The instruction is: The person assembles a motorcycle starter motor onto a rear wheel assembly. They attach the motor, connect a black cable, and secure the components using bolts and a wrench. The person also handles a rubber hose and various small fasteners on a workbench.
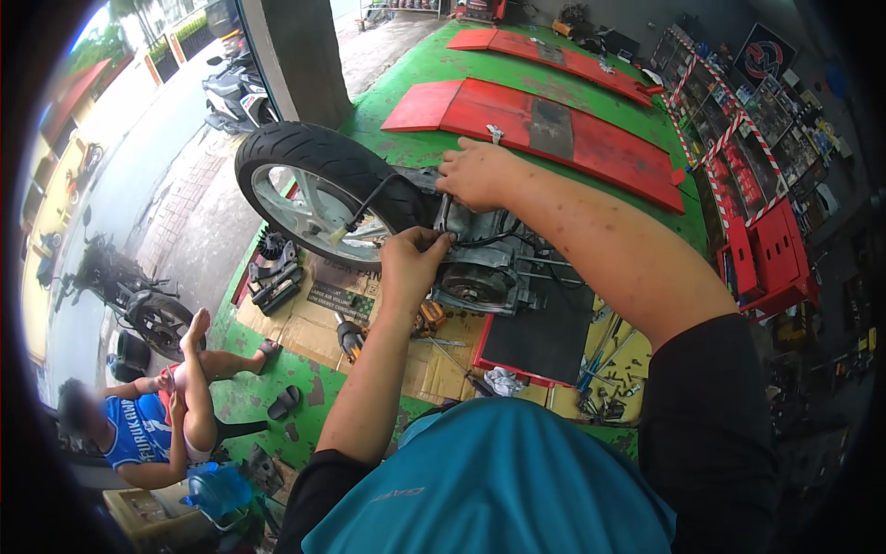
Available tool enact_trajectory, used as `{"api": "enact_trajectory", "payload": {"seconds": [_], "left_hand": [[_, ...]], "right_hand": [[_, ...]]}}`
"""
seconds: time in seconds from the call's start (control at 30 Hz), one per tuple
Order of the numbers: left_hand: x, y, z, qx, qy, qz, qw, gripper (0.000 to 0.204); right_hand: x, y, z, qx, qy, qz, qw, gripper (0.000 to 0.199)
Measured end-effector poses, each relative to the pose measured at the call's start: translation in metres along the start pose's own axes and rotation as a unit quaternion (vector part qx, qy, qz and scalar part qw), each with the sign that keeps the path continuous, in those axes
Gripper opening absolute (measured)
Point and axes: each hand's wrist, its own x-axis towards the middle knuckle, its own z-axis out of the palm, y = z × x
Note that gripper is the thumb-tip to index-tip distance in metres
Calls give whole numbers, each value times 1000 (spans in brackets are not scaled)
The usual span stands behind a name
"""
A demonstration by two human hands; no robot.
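The left hand (413, 256) was pinched shut on a thin black cable (489, 240) at the top edge of a scooter engine (480, 272), thumb and fingertips closed together; what exactly sat between them was too small to make out. The right hand (477, 173) lay just above it, fingers curled down over the upper edge of the engine casing, pressing or gripping there — the fingertips were hidden behind the casing, so the hold could not be told for certain. The engine was grey metal with a round cover on its near side, still joined to a rear wheel (309, 189) with a black tyre and pale spoked rim that stuck out to the left. It rested on a black mat with a red border (540, 342), laid on flattened brown cardboard (305, 332) over the green floor (415, 83). On the cardboard lay a dark rectangular printed label, a black ribbed part (274, 275), an orange-and-black power tool (351, 340) and a white rag (503, 380); loose tools (604, 388) lay to the right, blurred. Beyond the engine stood two red ramps (554, 129). At the right rim, bent by the lens, were shelves of small coloured packages (775, 120) edged with red-and-white striped tape, and a dark diamond-shaped sign (763, 54) above. A person in a blue shirt (138, 429) sat at lower left, partly cut off.
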Motion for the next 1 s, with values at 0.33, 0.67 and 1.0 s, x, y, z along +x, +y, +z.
{"api": "enact_trajectory", "payload": {"seconds": [0.33,0.67,1.0], "left_hand": [[4,-21,7,41,53,207,976,23],[2,-30,11,-53,15,155,986,23],[-5,-24,9,-37,6,182,983,19]], "right_hand": [[-38,4,-21,138,-45,52,988,50],[-57,-62,-63,92,-74,212,970,43],[-53,-85,-71,129,-112,250,953,22]]}}
